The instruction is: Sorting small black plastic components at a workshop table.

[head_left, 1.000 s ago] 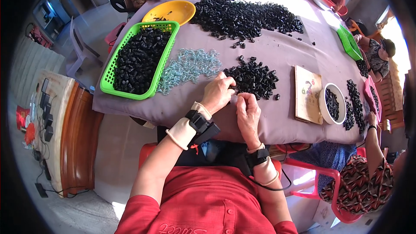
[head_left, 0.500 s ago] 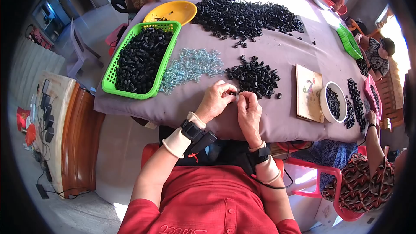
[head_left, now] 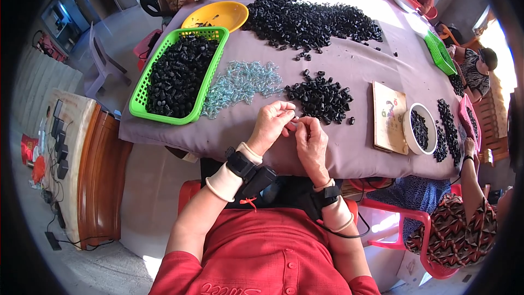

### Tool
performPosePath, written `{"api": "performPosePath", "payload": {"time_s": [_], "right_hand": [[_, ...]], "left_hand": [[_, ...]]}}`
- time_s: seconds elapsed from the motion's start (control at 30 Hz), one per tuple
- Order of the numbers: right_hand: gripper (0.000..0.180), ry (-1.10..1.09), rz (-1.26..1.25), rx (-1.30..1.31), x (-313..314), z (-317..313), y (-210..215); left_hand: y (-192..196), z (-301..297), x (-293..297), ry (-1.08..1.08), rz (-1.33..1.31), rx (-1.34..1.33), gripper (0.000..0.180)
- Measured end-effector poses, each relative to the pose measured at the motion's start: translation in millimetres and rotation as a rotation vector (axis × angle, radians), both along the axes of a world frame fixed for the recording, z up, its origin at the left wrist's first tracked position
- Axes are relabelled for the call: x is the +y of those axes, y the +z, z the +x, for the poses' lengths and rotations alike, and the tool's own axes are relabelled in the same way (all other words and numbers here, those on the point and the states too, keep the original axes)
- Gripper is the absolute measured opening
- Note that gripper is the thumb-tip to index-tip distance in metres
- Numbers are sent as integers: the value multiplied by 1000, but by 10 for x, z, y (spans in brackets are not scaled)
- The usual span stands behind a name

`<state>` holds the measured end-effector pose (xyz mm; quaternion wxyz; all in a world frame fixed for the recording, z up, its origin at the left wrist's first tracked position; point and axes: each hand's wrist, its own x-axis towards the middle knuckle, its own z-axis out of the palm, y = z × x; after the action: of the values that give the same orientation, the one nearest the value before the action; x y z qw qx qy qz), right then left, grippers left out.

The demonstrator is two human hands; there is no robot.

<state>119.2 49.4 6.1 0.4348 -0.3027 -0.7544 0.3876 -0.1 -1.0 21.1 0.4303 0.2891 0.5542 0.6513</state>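
Over the table's near edge my left hand [head_left: 273,124] and my right hand [head_left: 313,141] meet fingertip to fingertip, both closed in a pinch. Between them shows a bit of a small black cap [head_left: 295,118], at the left fingertips. Whatever the right fingers hold is mostly hidden. Just beyond the hands lies a small pile of black caps [head_left: 322,98]. To its left spreads a heap of clear bluish little tubes [head_left: 243,81]. A green plastic basket [head_left: 139,95] full of black pieces stands left of the tubes.
A yellow dish [head_left: 232,13] sits behind the basket, near a large mound of black caps [head_left: 305,19]. At right lie a booklet [head_left: 388,123] and a white bowl [head_left: 409,131] of black pieces. Other people work around the cloth-covered table [head_left: 352,158]; a green tray [head_left: 439,54] is far right.
My fingertips have shifted slightly, and the right hand's fingers have curled in closer to the left. Less of the pinched piece shows now. The co-worker's hand at the top has moved right.
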Motion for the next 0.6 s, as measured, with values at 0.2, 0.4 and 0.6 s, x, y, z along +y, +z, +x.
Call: {"api": "performPosePath", "payload": {"time_s": [0.2, 0.4, 0.6], "right_hand": [[6, -6, -5, -29, -19, 8, 31], [7, 22, 7, -18, -21, 3, 47], [8, 80, 17, -42, -22, 15, 8]], "left_hand": [[-68, -9, -23, -19, -30, -46, 14], [-74, -50, -59, -25, -57, -53, 13], [-68, -44, -79, -21, -33, -161, 12]]}}
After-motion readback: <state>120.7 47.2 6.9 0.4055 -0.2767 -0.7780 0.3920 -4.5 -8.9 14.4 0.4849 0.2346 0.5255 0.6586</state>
